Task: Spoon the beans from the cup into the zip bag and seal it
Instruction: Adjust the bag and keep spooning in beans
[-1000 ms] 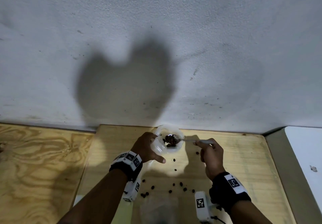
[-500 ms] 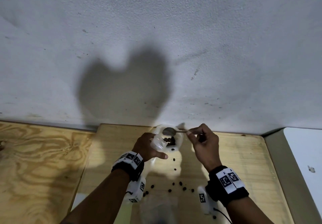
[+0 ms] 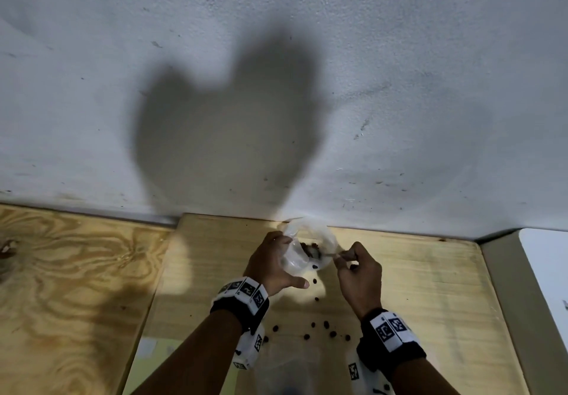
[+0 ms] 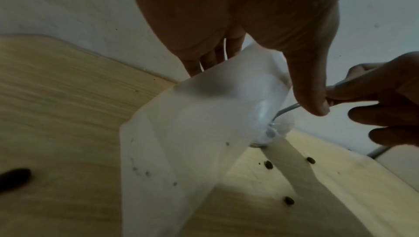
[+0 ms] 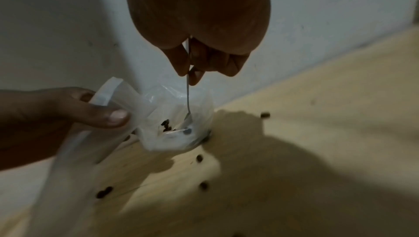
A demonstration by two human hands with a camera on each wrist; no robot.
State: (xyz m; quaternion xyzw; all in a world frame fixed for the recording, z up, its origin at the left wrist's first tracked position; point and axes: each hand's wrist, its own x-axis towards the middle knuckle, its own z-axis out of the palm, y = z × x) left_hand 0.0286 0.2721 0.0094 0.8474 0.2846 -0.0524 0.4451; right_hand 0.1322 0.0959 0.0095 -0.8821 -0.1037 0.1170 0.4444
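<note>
A clear cup (image 3: 324, 241) stands on the wooden table (image 3: 430, 287) against the wall, with a few dark beans (image 5: 165, 126) at its bottom. My left hand (image 3: 272, 264) grips the top edge of the translucent zip bag (image 4: 181, 133) right beside the cup's left side. The bag trails back under my left wrist. My right hand (image 3: 353, 261) pinches the handle of a metal spoon (image 5: 187, 95), whose bowl is down inside the cup among the beans. From the frames I cannot tell for sure where the bag's mouth ends and the cup begins.
Several spilled beans (image 3: 313, 324) lie scattered on the table between my wrists. The white wall (image 3: 276, 87) rises directly behind the cup. A plywood surface (image 3: 76, 271) adjoins on the left and a grey ledge (image 3: 498, 271) on the right. A blurred translucent shape (image 3: 285, 370) sits at the near edge.
The spoon held beans over the opening, then rose empty to the far rim, and its bowl is now down inside. My right hand shifted left and forward. The left hand stayed put.
</note>
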